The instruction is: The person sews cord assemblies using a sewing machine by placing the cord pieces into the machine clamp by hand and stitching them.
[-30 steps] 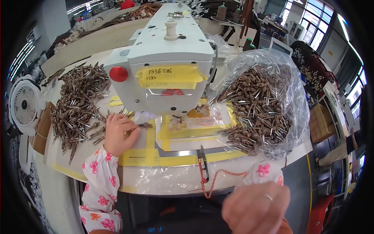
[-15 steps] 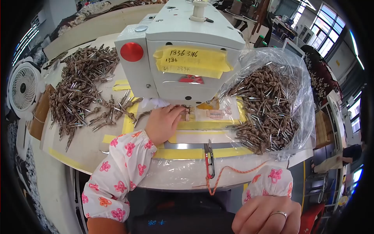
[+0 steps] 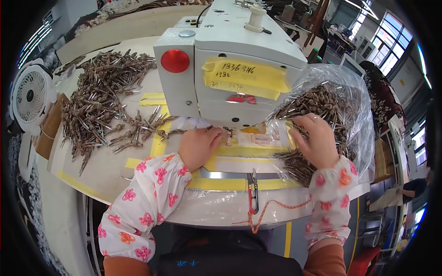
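Note:
My left hand rests by the needle area of a white sewing machine, fingers pinched together. What they hold is hidden. A brown knotted cord with its tail running toward that hand lies just left of it. My right hand, a ring on one finger, hovers at the left edge of a cord pile on a clear plastic bag. Its thumb and forefinger are apart, with nothing visible between them. Black-and-red thread snips lie at the table's front edge.
A larger heap of metal-tipped knotted cords covers the table's left side. An orange cord trails over the front edge. Yellow tape marks the tabletop. A white fan stands far left.
My right hand has risen from my lap to the cord pile on the right, and its fingers have parted. My left hand stays by the needle area. The view has shifted slightly.

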A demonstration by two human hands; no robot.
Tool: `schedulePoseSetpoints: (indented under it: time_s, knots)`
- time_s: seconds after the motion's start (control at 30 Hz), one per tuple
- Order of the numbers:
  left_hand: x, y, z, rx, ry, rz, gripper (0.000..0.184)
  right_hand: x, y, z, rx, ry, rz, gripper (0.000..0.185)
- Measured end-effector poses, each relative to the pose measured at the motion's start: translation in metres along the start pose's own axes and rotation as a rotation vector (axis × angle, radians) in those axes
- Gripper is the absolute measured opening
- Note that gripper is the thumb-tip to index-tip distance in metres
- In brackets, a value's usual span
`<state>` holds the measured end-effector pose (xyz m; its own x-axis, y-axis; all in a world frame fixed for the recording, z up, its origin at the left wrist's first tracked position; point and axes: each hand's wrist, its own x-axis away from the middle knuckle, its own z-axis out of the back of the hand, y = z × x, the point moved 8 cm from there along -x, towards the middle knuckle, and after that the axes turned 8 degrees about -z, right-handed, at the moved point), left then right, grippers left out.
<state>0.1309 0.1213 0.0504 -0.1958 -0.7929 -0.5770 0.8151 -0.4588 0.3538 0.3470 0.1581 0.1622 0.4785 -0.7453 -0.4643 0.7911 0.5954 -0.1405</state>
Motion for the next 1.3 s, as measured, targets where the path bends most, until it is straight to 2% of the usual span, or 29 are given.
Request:
schedulePoseSetpoints:
  time_s: [0.03,0.1,0.2,0.37,0.43,0.5,0.57,0.63,0.7,0.77,0.8,0.87,0.9,0.97,1.0,1.07,1.3]
  knots:
    - [0.001,-0.005,-0.003,0.013,0.004,0.013,0.014,-0.002,0.039,-0.025,0.387,-0.088,-0.13,0.02]
    - [0.0,-0.01,-0.003,0.021,0.02,0.033,0.013,0.004,0.092,-0.057,0.425,-0.17,-0.293,0.019]
    - [0.003,-0.011,-0.005,0.026,-0.033,0.067,0.012,0.012,0.109,-0.073,0.44,-0.151,-0.325,0.018]
    - [0.0,-0.008,-0.002,0.085,0.033,0.024,0.012,0.016,0.104,-0.06,0.386,-0.133,-0.313,0.018]
    - [-0.001,-0.008,-0.001,0.091,0.046,0.024,0.012,0.017,0.075,-0.036,0.096,-0.046,-0.187,0.018]
    - [0.001,-0.008,-0.002,0.093,0.04,0.024,0.013,0.017,0.03,-0.029,-0.327,-0.242,-0.196,0.018]
    - [0.001,-0.009,-0.001,0.102,0.059,0.024,0.014,0.019,-0.031,-0.032,-0.562,-0.4,0.085,0.021]
    - [0.0,-0.008,0.002,0.13,0.033,0.054,0.015,0.019,-0.069,-0.045,-0.709,-0.442,0.22,0.022]
    - [-0.001,-0.007,0.005,0.164,0.018,0.089,0.016,0.013,-0.08,-0.068,-0.743,-0.434,0.201,0.022]
    - [-0.001,-0.009,0.006,0.354,-0.017,0.125,0.016,0.011,-0.077,-0.092,-0.778,-0.431,0.19,0.023]
    - [-0.003,-0.007,0.008,0.347,-0.015,0.123,0.016,0.007,-0.067,-0.103,-0.782,-0.382,0.127,0.023]
    - [-0.006,0.006,0.012,0.3,-0.005,-0.022,0.017,0.005,-0.056,-0.12,-0.808,-0.317,0.024,0.022]
    - [-0.004,0.004,0.011,0.302,-0.009,-0.016,0.017,0.006,-0.057,-0.123,-0.81,-0.323,0.021,0.022]
    - [-0.003,0.003,0.001,0.225,-0.068,-0.045,0.017,0.005,-0.046,-0.129,-0.773,-0.266,-0.127,0.021]
    - [-0.003,0.001,-0.002,0.232,-0.069,-0.041,0.017,0.006,-0.045,-0.132,-0.769,-0.272,-0.132,0.021]
    - [-0.004,-0.004,-0.002,0.163,-0.026,-0.019,0.018,0.003,-0.046,-0.126,-0.674,-0.121,-0.033,0.017]
    - [-0.008,0.002,0.002,0.038,0.033,-0.158,0.021,0.0,-0.038,-0.137,-0.658,-0.111,-0.078,0.013]
